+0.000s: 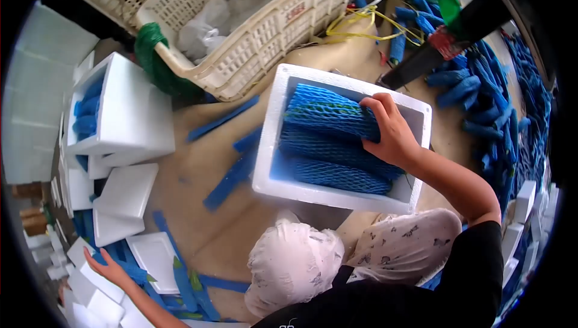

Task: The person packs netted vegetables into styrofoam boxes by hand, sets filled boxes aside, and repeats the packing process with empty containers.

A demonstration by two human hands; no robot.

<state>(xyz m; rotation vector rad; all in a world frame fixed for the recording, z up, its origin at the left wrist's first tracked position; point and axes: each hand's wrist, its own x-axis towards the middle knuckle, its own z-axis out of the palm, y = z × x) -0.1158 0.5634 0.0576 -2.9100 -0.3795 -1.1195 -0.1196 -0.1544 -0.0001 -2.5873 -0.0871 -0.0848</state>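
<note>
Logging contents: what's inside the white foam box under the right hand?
Blue mesh sleeves, side by side, green showing through the far one. The right hand covers part; anything beneath is hidden.

Three blue mesh-sleeved bundles [328,143], green showing through the farthest, lie side by side lengthwise in an open white foam box [265,162]; another blue bundle [133,272] lies beyond its near left corner.

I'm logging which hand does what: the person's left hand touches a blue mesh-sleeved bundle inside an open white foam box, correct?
Wrong hand: the head view shows the right hand touching the blue mesh-sleeved bundle inside the white foam box.
</note>
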